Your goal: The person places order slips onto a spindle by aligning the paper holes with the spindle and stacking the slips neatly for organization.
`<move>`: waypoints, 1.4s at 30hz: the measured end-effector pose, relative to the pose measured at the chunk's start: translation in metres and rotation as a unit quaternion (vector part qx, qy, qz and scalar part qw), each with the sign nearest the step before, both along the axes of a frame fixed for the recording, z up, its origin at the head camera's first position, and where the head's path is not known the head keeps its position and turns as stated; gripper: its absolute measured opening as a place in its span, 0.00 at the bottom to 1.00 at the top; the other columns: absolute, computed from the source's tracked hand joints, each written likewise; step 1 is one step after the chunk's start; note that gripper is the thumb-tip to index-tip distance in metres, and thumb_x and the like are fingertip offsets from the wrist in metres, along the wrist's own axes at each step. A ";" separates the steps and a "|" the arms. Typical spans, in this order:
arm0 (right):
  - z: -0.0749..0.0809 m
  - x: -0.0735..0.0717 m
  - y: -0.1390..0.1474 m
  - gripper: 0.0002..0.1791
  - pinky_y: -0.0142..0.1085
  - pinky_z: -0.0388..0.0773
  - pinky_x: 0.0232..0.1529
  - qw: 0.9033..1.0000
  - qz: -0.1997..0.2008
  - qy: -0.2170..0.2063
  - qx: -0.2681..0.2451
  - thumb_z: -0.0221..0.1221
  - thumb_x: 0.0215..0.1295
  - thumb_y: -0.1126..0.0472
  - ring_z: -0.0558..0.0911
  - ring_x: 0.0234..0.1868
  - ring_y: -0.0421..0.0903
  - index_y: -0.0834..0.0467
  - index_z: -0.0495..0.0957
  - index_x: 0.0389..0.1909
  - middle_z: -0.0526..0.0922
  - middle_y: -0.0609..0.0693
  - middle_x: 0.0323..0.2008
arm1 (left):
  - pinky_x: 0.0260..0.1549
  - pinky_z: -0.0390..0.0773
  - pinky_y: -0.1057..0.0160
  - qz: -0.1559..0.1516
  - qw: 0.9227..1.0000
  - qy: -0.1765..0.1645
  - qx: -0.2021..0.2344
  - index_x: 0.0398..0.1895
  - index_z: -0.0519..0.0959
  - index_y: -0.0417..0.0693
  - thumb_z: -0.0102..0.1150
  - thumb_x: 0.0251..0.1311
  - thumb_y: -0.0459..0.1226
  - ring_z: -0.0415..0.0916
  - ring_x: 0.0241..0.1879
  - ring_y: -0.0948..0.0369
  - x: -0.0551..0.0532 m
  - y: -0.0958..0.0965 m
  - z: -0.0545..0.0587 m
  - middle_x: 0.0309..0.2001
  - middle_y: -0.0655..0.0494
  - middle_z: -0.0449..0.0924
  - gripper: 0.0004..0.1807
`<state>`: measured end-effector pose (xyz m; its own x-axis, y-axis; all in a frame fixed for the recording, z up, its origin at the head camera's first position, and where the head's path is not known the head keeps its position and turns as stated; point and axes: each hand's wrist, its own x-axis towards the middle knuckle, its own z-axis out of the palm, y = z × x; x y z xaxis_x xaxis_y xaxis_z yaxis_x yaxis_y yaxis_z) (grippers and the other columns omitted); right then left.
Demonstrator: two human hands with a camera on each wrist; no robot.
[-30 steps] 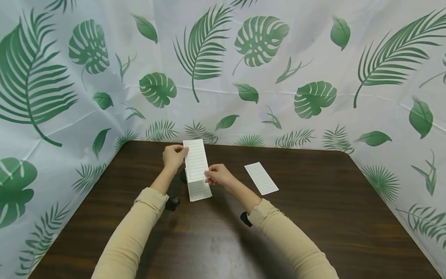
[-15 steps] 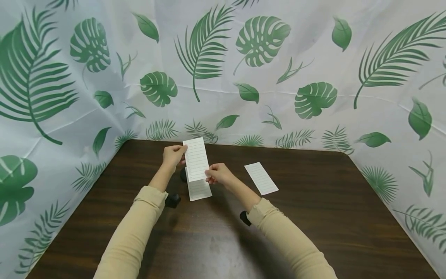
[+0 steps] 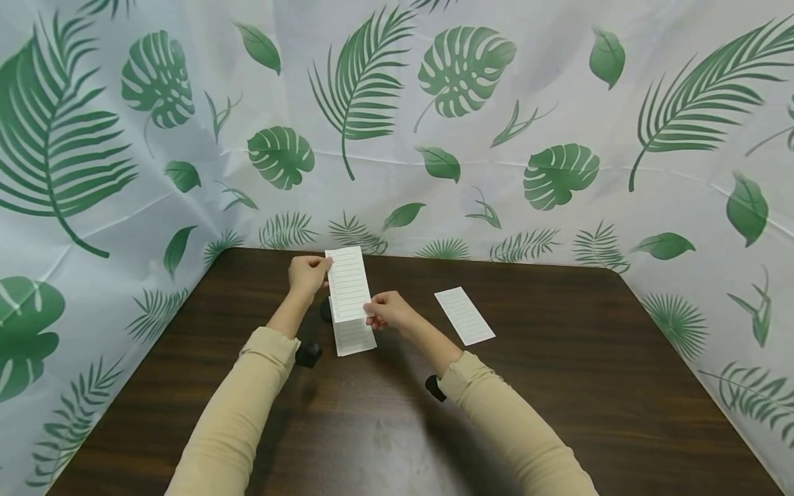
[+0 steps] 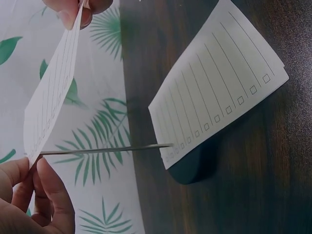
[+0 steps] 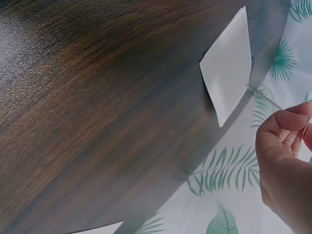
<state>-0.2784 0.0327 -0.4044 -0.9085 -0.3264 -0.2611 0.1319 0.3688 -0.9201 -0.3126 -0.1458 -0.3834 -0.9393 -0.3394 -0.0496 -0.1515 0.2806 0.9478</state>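
My left hand (image 3: 307, 275) pinches the upper left edge of a lined white paper slip (image 3: 347, 286). At its lower right edge, my right hand (image 3: 389, 310) pinches the same slip between thumb and fingers. In the left wrist view a thin metal spike (image 4: 107, 149) rises from a round black base (image 4: 195, 165), its tip right at the slip beside the left fingertips. Under the raised slip lies a small stack of lined slips with checkboxes (image 4: 214, 87), the spike passing through near one corner; the held slip partly hides this stack in the head view.
Another lined slip (image 3: 465, 315) lies flat to the right on the dark wooden table (image 3: 558, 386). A white curtain (image 3: 484, 234) printed with green leaves stands close behind the table's far edge.
The far end of the held slip has dipped slightly since half a second ago. Both hands keep their grip in nearly the same place.
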 end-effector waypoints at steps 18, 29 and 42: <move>-0.012 0.001 0.001 0.10 0.24 0.67 0.17 1.000 -0.007 -0.009 -0.006 0.53 0.67 0.66 0.70 0.14 0.36 0.66 0.74 0.26 0.73 0.45 0.12 | 0.27 0.83 0.65 -0.012 0.999 -0.036 0.003 0.46 0.82 0.36 0.55 0.63 0.40 0.69 0.13 0.70 -0.002 -0.005 -0.023 0.47 0.42 0.78 0.17; -0.024 0.003 0.001 0.11 0.25 0.68 0.18 1.000 0.011 -0.001 0.025 0.53 0.66 0.66 0.71 0.15 0.36 0.67 0.75 0.24 0.73 0.44 0.12 | 0.16 0.75 0.77 -0.013 0.998 -0.063 0.019 0.47 0.81 0.36 0.55 0.63 0.39 0.71 0.26 0.64 -0.004 -0.005 -0.039 0.41 0.48 0.76 0.16; -0.036 0.003 0.002 0.11 0.23 0.66 0.16 0.999 0.020 -0.012 0.046 0.52 0.66 0.66 0.71 0.14 0.35 0.69 0.77 0.28 0.73 0.44 0.11 | 0.23 0.81 0.70 0.012 0.995 -0.096 -0.016 0.47 0.81 0.40 0.55 0.62 0.41 0.72 0.20 0.66 -0.002 -0.002 -0.049 0.50 0.43 0.78 0.16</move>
